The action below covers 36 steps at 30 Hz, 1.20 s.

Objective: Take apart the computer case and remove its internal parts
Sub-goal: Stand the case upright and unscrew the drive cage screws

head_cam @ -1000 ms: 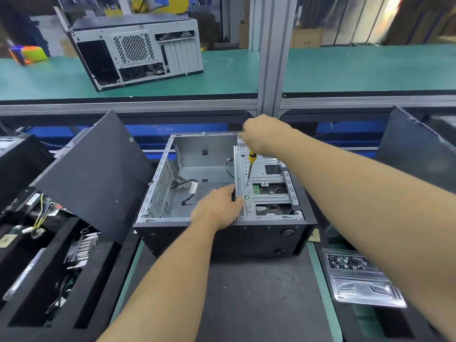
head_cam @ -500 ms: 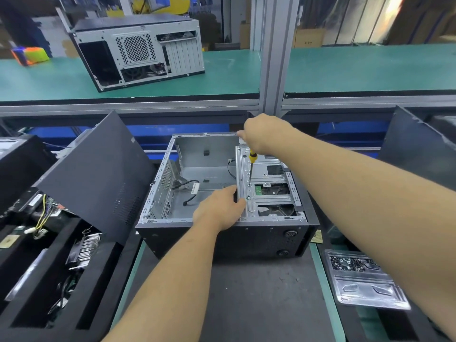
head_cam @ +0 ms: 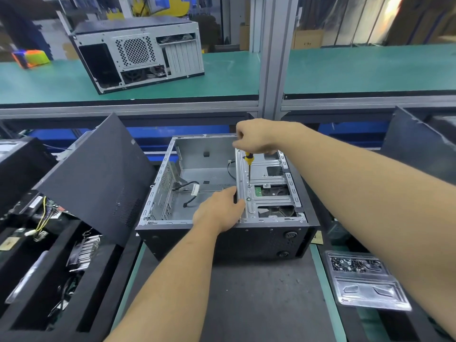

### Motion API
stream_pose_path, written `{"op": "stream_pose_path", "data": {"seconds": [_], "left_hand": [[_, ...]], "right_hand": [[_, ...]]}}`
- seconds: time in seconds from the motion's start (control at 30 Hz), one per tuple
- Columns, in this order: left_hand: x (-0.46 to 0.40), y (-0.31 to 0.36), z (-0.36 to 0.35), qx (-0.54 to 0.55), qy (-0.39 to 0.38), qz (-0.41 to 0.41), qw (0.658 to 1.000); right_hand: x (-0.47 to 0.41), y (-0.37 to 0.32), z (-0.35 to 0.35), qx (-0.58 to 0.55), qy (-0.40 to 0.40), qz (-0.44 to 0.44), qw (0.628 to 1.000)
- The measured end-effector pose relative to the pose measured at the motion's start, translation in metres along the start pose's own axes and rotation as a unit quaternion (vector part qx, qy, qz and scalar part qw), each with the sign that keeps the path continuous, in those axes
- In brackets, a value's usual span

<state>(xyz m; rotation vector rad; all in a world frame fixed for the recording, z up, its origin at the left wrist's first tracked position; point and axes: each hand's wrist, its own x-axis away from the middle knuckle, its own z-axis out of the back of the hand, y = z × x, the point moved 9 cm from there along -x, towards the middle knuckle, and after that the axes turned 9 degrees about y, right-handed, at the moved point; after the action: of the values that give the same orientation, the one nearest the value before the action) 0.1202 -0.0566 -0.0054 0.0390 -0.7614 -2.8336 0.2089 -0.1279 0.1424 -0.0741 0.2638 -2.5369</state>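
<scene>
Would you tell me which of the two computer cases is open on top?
The near case under the hands; the far case on the green shelf has its top closed.

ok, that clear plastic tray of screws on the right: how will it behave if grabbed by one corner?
The tray looks like thin moulded plastic, so it will probably flex. It seems light, so a nudge may slide it. The loose screws fill its far compartment, so tilting would likely spill them.
</scene>
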Motion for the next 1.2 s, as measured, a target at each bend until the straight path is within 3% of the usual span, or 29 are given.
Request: {"op": "stream_pose_path", "data": {"seconds": [0.13,0.5,0.7,0.83,0.93,1.0,1.03,1.1,1.2], "left_hand": [[-0.001,-0.001,0.0,0.001,0.002,0.0,1.0],[-0.003,-0.007,-0.007,-0.002,-0.024,0.019,1.0],[-0.008,-0.011,-0.017,0.021,-0.075,0.045,0.996],[-0.009,-0.008,-0.02,-0.007,-0.097,0.029,0.995],[-0.016,0.01,-0.005,-0.018,-0.008,-0.025,0.999],[-0.022,0.017,0.01,0.04,0.094,-0.013,0.995],[-0.025,0.019,0.011,0.06,0.11,-0.002,0.992],[-0.029,0.021,-0.001,0.072,0.081,0.012,0.994],[-0.034,0.017,-0.005,0.087,0.08,0.035,0.992]], "right_hand": [[-0.002,0.002,0.005,0.098,0.054,-0.002,0.994],[0.01,-0.013,0.0,0.009,-0.03,0.062,0.998],[0.006,0.005,0.006,0.097,0.057,-0.018,0.993],[0.003,0.001,0.008,0.112,0.071,0.013,0.991],[0.002,-0.005,0.007,0.085,0.04,0.054,0.994],[0.003,-0.007,0.005,0.053,0.008,0.068,0.996],[0.004,-0.008,0.004,0.034,-0.007,0.074,0.997],[0.005,-0.009,0.001,0.018,-0.027,0.081,0.996],[0.002,-0.004,0.003,0.097,0.002,0.063,0.993]]}}
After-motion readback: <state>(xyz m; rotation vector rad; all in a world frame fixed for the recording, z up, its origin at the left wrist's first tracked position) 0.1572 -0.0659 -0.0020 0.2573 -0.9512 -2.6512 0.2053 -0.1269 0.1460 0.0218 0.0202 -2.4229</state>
